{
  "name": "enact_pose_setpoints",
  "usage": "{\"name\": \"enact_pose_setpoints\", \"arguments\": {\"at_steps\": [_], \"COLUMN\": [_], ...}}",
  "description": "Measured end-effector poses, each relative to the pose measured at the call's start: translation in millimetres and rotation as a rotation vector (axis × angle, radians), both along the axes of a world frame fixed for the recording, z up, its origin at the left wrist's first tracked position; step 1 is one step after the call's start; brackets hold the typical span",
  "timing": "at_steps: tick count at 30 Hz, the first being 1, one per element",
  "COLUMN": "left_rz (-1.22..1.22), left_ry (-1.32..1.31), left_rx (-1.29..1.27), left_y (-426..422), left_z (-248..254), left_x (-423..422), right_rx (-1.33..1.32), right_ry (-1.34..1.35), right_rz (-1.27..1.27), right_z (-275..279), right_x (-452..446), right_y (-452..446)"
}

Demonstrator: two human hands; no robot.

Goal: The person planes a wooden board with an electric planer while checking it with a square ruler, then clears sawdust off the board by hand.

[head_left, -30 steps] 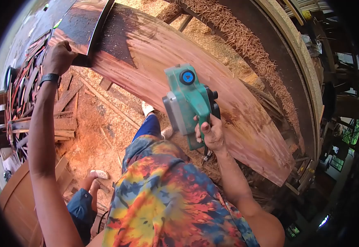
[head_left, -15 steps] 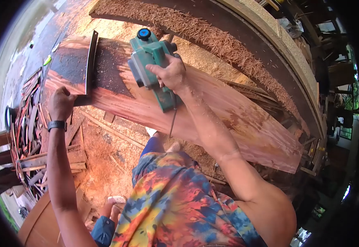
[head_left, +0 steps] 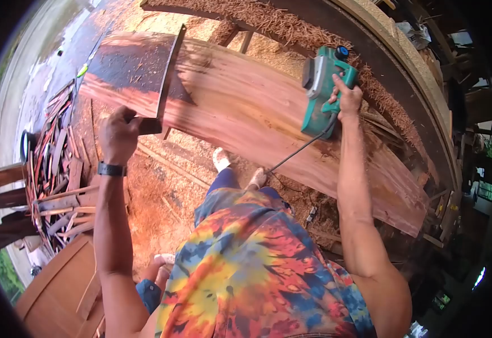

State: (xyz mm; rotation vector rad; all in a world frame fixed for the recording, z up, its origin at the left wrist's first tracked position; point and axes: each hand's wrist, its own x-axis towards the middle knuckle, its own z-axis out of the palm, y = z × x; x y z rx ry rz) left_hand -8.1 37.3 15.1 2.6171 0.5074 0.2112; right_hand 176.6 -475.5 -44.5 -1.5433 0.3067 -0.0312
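My left hand [head_left: 119, 134] is closed on the dark handle of a try square [head_left: 171, 70], whose long thin blade lies across the wooden slab [head_left: 257, 107]. The slab is reddish, with a dark patch near its left end. My right hand [head_left: 347, 97] is wrapped round the rear handle of a green electric planer [head_left: 316, 107], at the slab's far edge. A black cable [head_left: 299, 149] runs from the planer down toward my feet.
A dark curved beam [head_left: 381, 62] heaped with shavings runs behind the slab. Scrap wood [head_left: 60, 152] is piled at the left. Sawdust covers the ground [head_left: 150, 208]. Another person's leg [head_left: 158, 273] shows at lower left, near a brown wooden panel [head_left: 60, 287].
The planer in my right hand has gone from above the slab's middle to the right. My left hand has shifted the square rightward along the slab, and its blade now slants.
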Motion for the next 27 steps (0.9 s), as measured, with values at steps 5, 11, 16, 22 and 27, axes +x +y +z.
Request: {"name": "enact_pose_setpoints", "arguments": {"at_steps": [5,11,16,22,27], "left_rz": [-0.081,-0.192,-0.149,-0.175,-0.287], "left_ry": [0.047,0.072,0.11,0.194,0.198], "left_rx": [0.035,0.14,0.208,0.202,0.289], "left_y": [-84,-165,-196,-186,-185], "left_z": [9,6,-12,-12,-6], "left_x": [-23,-23,-15,-10,-4], "right_rx": [-0.045,-0.029,-0.299,-0.082,-0.336], "right_ry": [0.055,-0.054,-0.06,-0.096,-0.093], "right_rz": [0.083,0.102,0.017,-0.004,-0.095], "right_z": [-1,-27,-3,-15,-41], "right_x": [6,13,-1,5,25], "right_y": [-25,-29,-22,-18,-14]}}
